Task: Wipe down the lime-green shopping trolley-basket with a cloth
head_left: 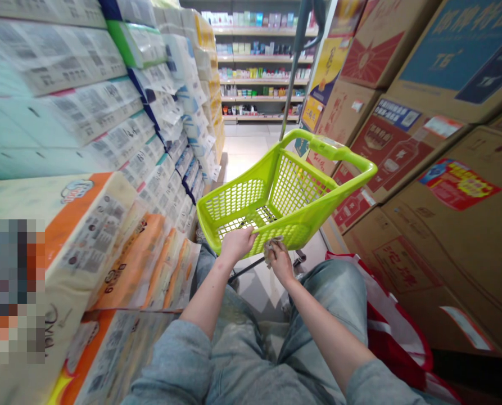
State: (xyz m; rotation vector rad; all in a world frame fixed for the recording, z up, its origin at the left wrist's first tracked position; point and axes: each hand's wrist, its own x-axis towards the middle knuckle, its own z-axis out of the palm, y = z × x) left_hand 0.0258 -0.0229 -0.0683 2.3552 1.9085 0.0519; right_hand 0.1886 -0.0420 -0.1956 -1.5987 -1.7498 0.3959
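Note:
A lime-green plastic shopping basket (339,188) is tilted in front of me in a narrow store aisle, its open top facing me. My left hand (236,242) grips the basket's near rim. My right hand (279,257) is closed on a crumpled greyish cloth (271,246) pressed against the basket's near wall just below the rim. My knees in light jeans show below the hands.
Stacked packs of tissue paper (107,225) wall the left side. Cardboard boxes (444,169) are piled on the right, with a red-and-white bag (385,320) at their foot. A metal pole (295,62) rises behind the basket. Product shelves (259,67) stand at the aisle's far end.

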